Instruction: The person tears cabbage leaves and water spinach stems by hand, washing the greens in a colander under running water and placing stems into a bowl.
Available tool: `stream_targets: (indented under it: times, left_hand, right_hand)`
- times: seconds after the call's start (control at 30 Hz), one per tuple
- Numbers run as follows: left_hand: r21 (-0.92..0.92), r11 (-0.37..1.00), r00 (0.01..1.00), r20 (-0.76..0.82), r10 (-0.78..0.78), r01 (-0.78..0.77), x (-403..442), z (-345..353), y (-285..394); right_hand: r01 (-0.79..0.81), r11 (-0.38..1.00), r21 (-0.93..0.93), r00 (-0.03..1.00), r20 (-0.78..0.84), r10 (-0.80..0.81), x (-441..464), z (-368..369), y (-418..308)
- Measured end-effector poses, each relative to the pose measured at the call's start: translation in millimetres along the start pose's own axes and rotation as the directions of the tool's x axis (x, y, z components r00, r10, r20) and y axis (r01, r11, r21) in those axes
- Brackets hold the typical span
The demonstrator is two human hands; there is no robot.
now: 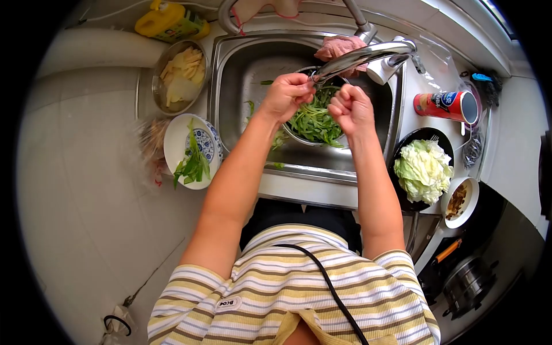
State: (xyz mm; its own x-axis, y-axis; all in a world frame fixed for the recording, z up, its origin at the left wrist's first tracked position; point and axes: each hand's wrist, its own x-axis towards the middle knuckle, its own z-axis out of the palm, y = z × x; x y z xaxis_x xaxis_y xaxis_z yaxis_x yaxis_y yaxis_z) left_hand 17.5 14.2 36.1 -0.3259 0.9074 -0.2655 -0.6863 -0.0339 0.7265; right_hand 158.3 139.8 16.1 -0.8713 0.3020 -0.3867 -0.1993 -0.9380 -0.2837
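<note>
My left hand (287, 96) is pinched closed just below the faucet spout (356, 56), over the left side of a metal bowl. My right hand (352, 108) is curled closed above the bowl's right side. Whatever the fingers of either hand hold is too small or hidden to make out. Under both hands, the bowl is full of leafy greens (315, 122) with long narrow leaves. It sits in the steel sink (238, 86), where a few loose leaves lie left of the bowl.
On the left are a white bowl (173, 138) with a sprig of greens and a bowl of pale slices (183, 77). Cabbage leaves (424, 171) fill a black pan on the right. Beside them are a red canister (441, 107) and a small white bowl (472, 206).
</note>
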Motion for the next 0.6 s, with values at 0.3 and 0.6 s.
stream_targets:
  times: [0.3,0.6]
  left_hand:
    - [-0.012,0.997,0.980,-0.182,-0.082,0.081,21.4,-2.8,-35.3]
    - [-0.136,0.990,0.972,-0.223,-0.077,0.047,-10.2,-3.9,9.8]
  right_hand:
    - [-0.378,-0.666,-0.643,0.910,-0.124,-0.396,-74.0,-99.0,24.0]
    - [0.026,-0.731,-0.682,0.849,0.401,-0.344,29.4,-95.9,66.3]
